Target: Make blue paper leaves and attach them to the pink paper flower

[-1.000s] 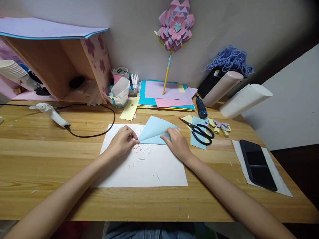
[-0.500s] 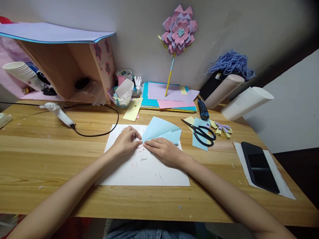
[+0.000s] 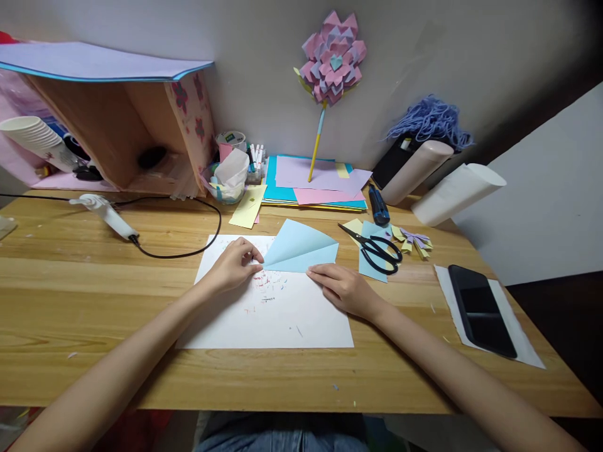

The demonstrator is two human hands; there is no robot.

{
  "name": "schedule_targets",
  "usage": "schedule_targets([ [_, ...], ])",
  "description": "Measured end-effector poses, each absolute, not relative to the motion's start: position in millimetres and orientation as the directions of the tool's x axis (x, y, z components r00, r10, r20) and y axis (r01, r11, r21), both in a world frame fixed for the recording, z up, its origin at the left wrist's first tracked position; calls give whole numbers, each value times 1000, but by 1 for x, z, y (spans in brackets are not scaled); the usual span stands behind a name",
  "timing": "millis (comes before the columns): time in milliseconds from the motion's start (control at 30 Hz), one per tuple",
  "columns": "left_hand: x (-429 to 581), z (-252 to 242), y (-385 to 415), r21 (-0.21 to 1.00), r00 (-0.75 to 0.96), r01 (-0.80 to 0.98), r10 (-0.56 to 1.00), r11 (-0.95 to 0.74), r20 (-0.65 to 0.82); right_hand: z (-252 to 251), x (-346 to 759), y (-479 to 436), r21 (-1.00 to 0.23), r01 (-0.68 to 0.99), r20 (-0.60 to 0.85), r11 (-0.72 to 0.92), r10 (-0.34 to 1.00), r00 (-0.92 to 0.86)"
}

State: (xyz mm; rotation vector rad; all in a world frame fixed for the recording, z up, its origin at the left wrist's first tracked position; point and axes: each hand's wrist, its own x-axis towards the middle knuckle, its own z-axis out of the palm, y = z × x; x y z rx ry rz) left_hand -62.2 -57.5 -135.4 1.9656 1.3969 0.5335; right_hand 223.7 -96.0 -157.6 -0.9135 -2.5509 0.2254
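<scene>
A light blue sheet of paper [image 3: 301, 242], with one flap folded over into a pointed shape, lies on a marked white sheet [image 3: 282, 320]. Its sharp corner is pinched between the thumb and fingers of my left hand [image 3: 235, 262]. My right hand [image 3: 346, 289] rests at the paper's lower right edge, fingers stretched out flat with the tips touching the fold. To the right of the paper lie black-handled scissors [image 3: 377, 248] on blue and yellow paper scraps.
A white glue gun [image 3: 108, 216] with a black cord sits at left, near a cardboard box [image 3: 183, 132]. Behind are stacked coloured papers [image 3: 320, 198] and a paper flower [image 3: 334, 59]. A blue cutter [image 3: 379, 206], paper rolls [image 3: 456, 194] and a phone [image 3: 480, 314] stand or lie at right.
My right hand has slid right along the lower edge of the blue paper, away from the left hand. The folded flap now lies flatter. My left hand keeps its pinch at the corner.
</scene>
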Motion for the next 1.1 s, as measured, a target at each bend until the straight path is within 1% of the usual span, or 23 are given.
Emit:
schedule_targets([
  [200, -64, -136, -56, 712, 363, 667, 930, -218, -54, -159, 246, -104, -261, 620, 377, 740, 669, -640],
  [467, -66, -136, -58, 684, 350, 687, 937, -245, -15, -159, 257, -111, -300, 673, 471, 676, 719, -511],
  [533, -62, -130, -62, 695, 311, 673, 949, -252, 43, -157, 255, -107, -334, 690, 488, 642, 744, -456],
  [600, -52, -122, -66, 694, 268, 660, 953, -287, 140, -155, 252, -102, -373, 699, 494, 611, 768, -408],
  [633, -44, -118, -67, 679, 275, 657, 943, -327, 188, -154, 251, -99, -385, 695, 491, 608, 772, -404],
  [667, -34, -116, -68, 665, 327, 646, 923, -375, 202, -154, 249, -97, -389, 684, 484, 617, 769, -418],
  [733, -13, -115, -66, 620, 449, 637, 874, -458, 185, -154, 246, -93, -381, 649, 472, 659, 742, -477],
  [800, 7, -117, -59, 586, 533, 641, 837, -496, 125, -155, 245, -92, -358, 613, 469, 704, 704, -534],
  [933, 25, -122, -44, 584, 614, 638, 789, -503, 9, -158, 244, -97, -321, 553, 482, 769, 635, -604],
  [1000, 23, -124, -42, 570, 641, 638, 768, -517, -20, -158, 244, -99, -346, 524, 471, 778, 627, -621],
  [1100, 15, -126, -42, 545, 630, 647, 777, -533, 11, -155, 240, -100, -431, 509, 430, 745, 666, -609],
])
